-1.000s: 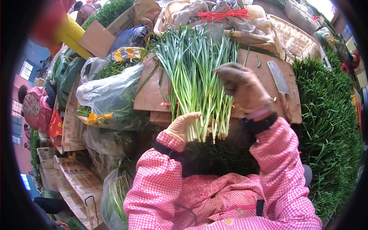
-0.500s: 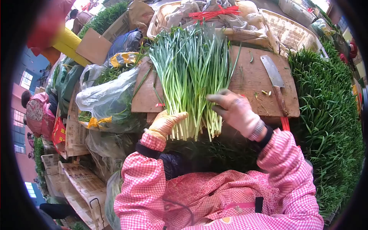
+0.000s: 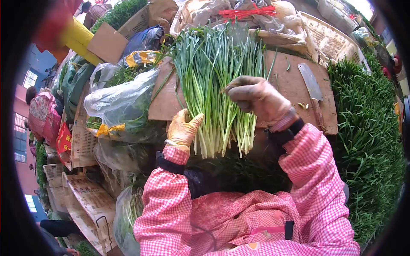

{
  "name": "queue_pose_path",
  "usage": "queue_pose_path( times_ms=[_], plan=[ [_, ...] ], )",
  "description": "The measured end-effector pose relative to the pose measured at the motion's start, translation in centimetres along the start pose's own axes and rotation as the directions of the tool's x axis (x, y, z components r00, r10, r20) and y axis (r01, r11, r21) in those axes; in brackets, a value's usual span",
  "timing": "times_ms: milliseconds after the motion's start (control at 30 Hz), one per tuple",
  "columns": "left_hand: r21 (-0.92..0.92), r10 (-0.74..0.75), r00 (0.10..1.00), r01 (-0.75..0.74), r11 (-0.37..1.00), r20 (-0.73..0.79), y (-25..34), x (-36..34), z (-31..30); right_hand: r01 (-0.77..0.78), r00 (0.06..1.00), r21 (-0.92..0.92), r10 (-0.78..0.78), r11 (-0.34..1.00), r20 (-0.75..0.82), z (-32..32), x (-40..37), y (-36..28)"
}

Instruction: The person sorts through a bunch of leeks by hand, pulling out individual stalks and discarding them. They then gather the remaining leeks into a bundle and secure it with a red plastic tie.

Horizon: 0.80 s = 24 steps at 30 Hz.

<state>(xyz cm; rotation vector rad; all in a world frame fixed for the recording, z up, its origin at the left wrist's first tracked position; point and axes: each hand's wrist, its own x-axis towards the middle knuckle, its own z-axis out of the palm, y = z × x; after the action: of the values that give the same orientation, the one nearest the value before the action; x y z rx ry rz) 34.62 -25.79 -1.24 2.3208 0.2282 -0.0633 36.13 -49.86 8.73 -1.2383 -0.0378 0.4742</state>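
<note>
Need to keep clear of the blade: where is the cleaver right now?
In the head view the cleaver lies flat on the wooden board, right of the right hand and the bunch of green onions, near the board's right edge.

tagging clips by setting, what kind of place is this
Likely a vegetable market stall: green onions on a wooden board beside a cleaver, heaped greens and plastic crates.

Matt, soiled gloves cover the left hand and right hand. The green onions look smooth. The bench is rough matt wood, the cleaver dull metal, the bag glossy plastic.
</note>
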Motion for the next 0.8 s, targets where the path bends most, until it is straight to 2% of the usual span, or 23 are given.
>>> queue_pose_path(
  times_ms=[67, 100, 133, 200, 233, 267, 300, 333, 367, 400, 467, 500, 600, 667, 700, 800],
  plan=[
    [0.026, 0.041, 0.996, -0.039, 0.999, -0.076, 0.8, -0.5, -0.6, 0.068, 0.996, 0.06, -0.071, 0.996, 0.05, 0.5, -3.1, -1.9],
    [-0.098, -0.001, 0.999, -0.003, 0.995, -0.045, 1.7, -0.8, -1.3, 0.099, 0.992, 0.092, -0.106, 0.991, 0.073, 0.6, -4.9, -2.6],
    [-0.155, 0.042, 0.994, -0.057, 0.986, -0.1, -0.4, 0.1, -0.5, 0.036, 0.989, 0.12, -0.052, 0.992, 0.135, 0.1, -6.9, -3.0],
    [-0.442, -0.055, 0.994, 0.006, 0.897, -0.099, -1.8, 0.8, -0.1, 0.073, 0.915, -0.084, -0.033, 0.994, 0.402, -1.3, -9.8, -1.7],
    [-0.382, -0.087, 0.994, 0.054, 0.922, -0.068, -2.3, 1.2, -0.3, 0.031, 0.922, -0.397, 0.127, 0.917, 0.366, -1.4, -10.0, -0.8],
    [-0.423, -0.145, 0.989, 0.14, 0.895, 0.02, -1.3, 0.9, -0.7, -0.011, 0.921, -0.665, 0.266, 0.747, 0.284, -1.6, -10.1, 0.5],
    [-0.424, -0.184, 0.98, 0.197, 0.884, 0.072, -1.6, 0.9, -0.2, 0.264, 0.964, -0.947, -0.06, 0.18, 0.258, -2.6, -9.8, 3.7],
    [-0.417, -0.221, 0.968, 0.252, 0.873, 0.121, -1.9, 0.9, 0.2, 0.21, 0.969, -0.977, -0.13, -0.027, 0.212, -2.0, -9.3, 4.0],
    [-0.474, -0.179, 0.98, 0.2, 0.857, 0.089, -1.1, 0.1, 0.5, 0.262, 0.943, -0.948, -0.257, 0.182, 0.211, -1.5, -8.6, 4.3],
    [-0.377, -0.189, 0.978, 0.21, 0.902, 0.091, -0.4, -0.1, 0.7, 0.328, 0.911, -0.866, -0.371, 0.378, 0.183, -0.8, -8.1, 4.4],
    [-0.336, -0.136, 0.991, 0.135, 0.932, 0.021, -1.4, 0.3, 1.8, 0.399, 0.815, -0.912, -0.493, 0.093, 0.306, 1.1, -6.0, 4.2],
    [-0.356, -0.139, 0.99, 0.143, 0.924, 0.037, -0.9, 0.1, 1.7, 0.32, 0.814, -0.931, -0.452, -0.174, 0.364, 1.6, -4.1, 4.8],
    [-0.381, -0.144, 0.989, 0.149, 0.913, 0.042, 0.0, -0.1, 1.5, 0.172, 0.885, -0.917, -0.352, -0.361, 0.305, 2.6, 0.8, 6.8],
    [-0.338, -0.135, 0.991, 0.13, 0.932, 0.009, -0.8, 0.3, 1.8, -0.02, 0.965, -0.939, -0.253, -0.344, 0.072, 2.8, 3.7, 8.5],
    [-0.387, -0.15, 0.989, 0.142, 0.911, 0.01, -0.9, 0.3, 1.8, 0.006, 0.971, -0.946, -0.223, -0.324, 0.082, 3.0, 4.1, 8.5],
    [-0.538, -0.214, 0.97, 0.244, 0.807, 0.118, 0.5, -0.3, 0.6, 0.29, 0.919, -0.951, -0.308, 0.108, 0.245, 2.2, 2.5, 6.3]
  ],
)
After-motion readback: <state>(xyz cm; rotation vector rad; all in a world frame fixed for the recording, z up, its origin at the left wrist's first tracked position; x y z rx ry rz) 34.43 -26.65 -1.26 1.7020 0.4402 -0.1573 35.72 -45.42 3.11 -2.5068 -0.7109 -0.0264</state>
